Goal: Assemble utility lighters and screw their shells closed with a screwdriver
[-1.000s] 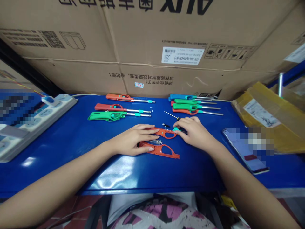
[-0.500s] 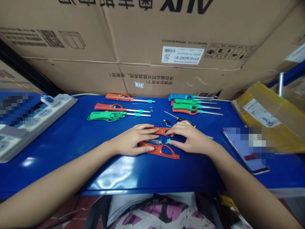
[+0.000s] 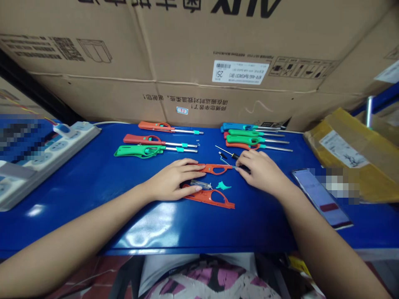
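Note:
Two orange lighter casing halves lie on the blue table in front of me. My left hand [image 3: 174, 179] is laid across them, fingers stretched over the upper half [image 3: 215, 167] and thumb by the lower half [image 3: 222, 200]. A clear fuel tank [image 3: 201, 184] sits between the halves, near my left thumb. Beside it is a loose green trigger [image 3: 223, 185]. At the upper half's front tip, my right hand [image 3: 257, 171] pinches a thin metal piece, mostly hidden by the fingers. Behind that hand lies a screwdriver [image 3: 225, 151], its handle largely covered, with a small black part [image 3: 222, 155] on a wire.
Long lighters lie at the back left, among them a green lighter [image 3: 140, 151], and more at the back right, including a blue lighter [image 3: 238, 126]. A power strip [image 3: 73, 139] is at left. At right are a phone [image 3: 322, 199] and a yellow package [image 3: 346, 153]. A large carton [image 3: 181, 87] stands behind.
My right hand has moved right and slightly up, away from the green trigger, to the upper half's tip. The upper half has shifted a little and the black part lies farther right.

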Demonstrator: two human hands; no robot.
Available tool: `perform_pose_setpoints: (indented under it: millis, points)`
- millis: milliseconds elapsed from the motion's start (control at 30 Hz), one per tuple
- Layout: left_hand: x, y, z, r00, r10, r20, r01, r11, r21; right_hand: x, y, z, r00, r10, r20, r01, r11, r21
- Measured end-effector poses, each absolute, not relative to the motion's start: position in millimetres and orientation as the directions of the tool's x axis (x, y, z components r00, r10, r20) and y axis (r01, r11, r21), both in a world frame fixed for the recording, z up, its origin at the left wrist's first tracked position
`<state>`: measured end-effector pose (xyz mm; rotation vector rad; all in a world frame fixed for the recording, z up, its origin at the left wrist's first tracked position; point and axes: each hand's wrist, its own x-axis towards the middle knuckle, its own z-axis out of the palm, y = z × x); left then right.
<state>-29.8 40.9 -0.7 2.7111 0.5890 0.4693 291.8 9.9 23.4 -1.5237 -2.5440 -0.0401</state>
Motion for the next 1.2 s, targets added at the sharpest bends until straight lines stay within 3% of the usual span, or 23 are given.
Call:
perform_pose_setpoints:
  millis: [67,200,333,467,633,900,1067,1200]
  points:
    - [-29.3,40.7,-0.3,0.862,0.446,0.241,0.338,-0.860,0.382,289.8,8.9,24.1,-0.421,0.877,0.232,0.885,0.454,-0.109]
    - [-29.3,40.9,0.7,0.860,0.455,0.230,0.347,-0.853,0.390,286.9,4.5,31.8,-0.353,0.857,0.375,0.819,0.477,-0.319]
    - [-29.5,41.1,0.6,0.855,0.467,0.226,0.355,-0.844,0.401,279.9,-0.4,34.5,-0.496,0.810,0.314,0.680,0.587,-0.440]
    - [-29.7,41.3,-0.6,0.847,0.480,0.228,0.367,-0.839,0.402,274.0,-1.3,28.8,-0.619,0.772,0.146,0.687,0.622,-0.375]
    - [-29.7,38.8,5.5,0.799,0.514,0.312,0.402,-0.843,0.357,282.2,-3.5,35.5,-0.562,0.822,0.088,0.748,0.551,-0.369]
    - [-27.6,28.2,13.3,0.915,0.320,0.247,0.224,-0.910,0.348,293.3,-7.3,44.7,-0.441,0.886,-0.142,0.881,0.397,-0.258]
    - [-27.2,31.5,6.8,0.897,0.346,0.275,0.219,-0.888,0.404,287.5,-7.3,42.7,-0.414,0.908,-0.062,0.877,0.380,-0.294]
    - [-28.4,35.2,3.0,0.870,0.399,0.290,0.267,-0.875,0.405,287.3,-9.8,49.8,-0.451,0.888,0.086,0.791,0.443,-0.422]
